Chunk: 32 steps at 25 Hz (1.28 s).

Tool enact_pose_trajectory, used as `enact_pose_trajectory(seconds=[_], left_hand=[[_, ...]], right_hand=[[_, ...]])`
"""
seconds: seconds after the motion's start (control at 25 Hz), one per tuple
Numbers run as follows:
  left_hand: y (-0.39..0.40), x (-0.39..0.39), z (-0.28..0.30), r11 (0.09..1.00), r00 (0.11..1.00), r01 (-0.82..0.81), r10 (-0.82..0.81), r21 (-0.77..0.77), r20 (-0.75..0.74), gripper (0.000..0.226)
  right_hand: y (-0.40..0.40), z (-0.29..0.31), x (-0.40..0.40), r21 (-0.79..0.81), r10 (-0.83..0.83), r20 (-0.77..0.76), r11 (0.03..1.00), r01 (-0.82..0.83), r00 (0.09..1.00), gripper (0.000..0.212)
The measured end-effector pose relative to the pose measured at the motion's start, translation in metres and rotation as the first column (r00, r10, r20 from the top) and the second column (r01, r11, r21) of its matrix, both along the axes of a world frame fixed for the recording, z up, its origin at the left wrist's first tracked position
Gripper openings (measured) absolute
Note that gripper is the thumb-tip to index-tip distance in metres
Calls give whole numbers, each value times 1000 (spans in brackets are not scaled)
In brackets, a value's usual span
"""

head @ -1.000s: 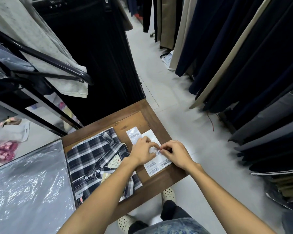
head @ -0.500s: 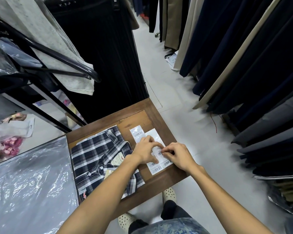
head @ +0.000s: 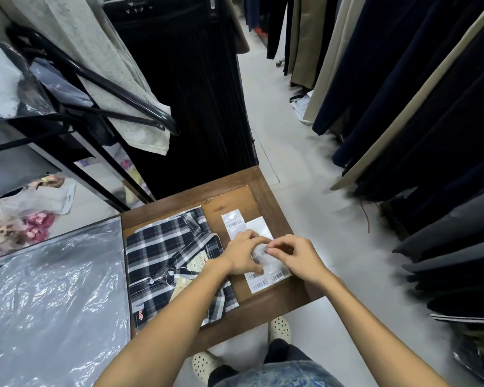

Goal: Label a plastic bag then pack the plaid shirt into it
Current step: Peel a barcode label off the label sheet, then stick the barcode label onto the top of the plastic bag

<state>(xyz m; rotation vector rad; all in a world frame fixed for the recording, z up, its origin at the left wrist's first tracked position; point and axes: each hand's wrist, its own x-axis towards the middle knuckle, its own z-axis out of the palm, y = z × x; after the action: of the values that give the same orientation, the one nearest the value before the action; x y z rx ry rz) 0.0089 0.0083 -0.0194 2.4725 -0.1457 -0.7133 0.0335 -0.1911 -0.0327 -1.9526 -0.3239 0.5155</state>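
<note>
Clear plastic bag (head: 53, 297) lying flat at lower left of the frame, bearing no sticker as far as can be seen. Just right of it, plaid shirt (head: 173, 261) resting folded on the wooden tabletop (head: 266, 305), paper tag showing, not yet packed. Right of centre, left hand (head: 242, 255) pressing down on the white label sheet (head: 266, 270), fingers spread over the barcode stickers and pinning it to the tabletop. Right hand (head: 296, 256) touching the same sheet, thumb and forefinger pinched on the edge of one small label (head: 263, 251), seemingly peeling it up. Separate barcode strip (head: 234, 223) lying just above, toward the middle of the frame. Dark hanging garments (head: 403, 107) filling the right side. Judging progress: very early, with labelling only beginning; sticking the label onto the bag, opening it and sliding the shirt inside all remaining.
</note>
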Motion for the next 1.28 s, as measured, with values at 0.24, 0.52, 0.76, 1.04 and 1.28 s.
enact_pose_trajectory(seconds=[0.24,0.52,0.76,1.04,1.28], left_hand=[[14,-21,19,664,797,-571,590,-483,-131,39],[55,-39,40,344,483,-737,870,-582,-97,9],[109,-78,73,200,263,-744,965,-638,-4,13],[163,-134,116,33,16,-715,999,-699,31,14],[231,-192,142,-5,-81,-690,994,-724,69,12]], right_hand=[[17,17,14,242,-106,-164,960,144,981,10],[95,55,32,352,21,-164,935,39,986,17],[169,81,26,383,242,-65,902,-199,968,28],[254,115,-8,419,431,-21,823,-383,902,30],[341,137,-54,431,516,-5,774,-464,857,30]])
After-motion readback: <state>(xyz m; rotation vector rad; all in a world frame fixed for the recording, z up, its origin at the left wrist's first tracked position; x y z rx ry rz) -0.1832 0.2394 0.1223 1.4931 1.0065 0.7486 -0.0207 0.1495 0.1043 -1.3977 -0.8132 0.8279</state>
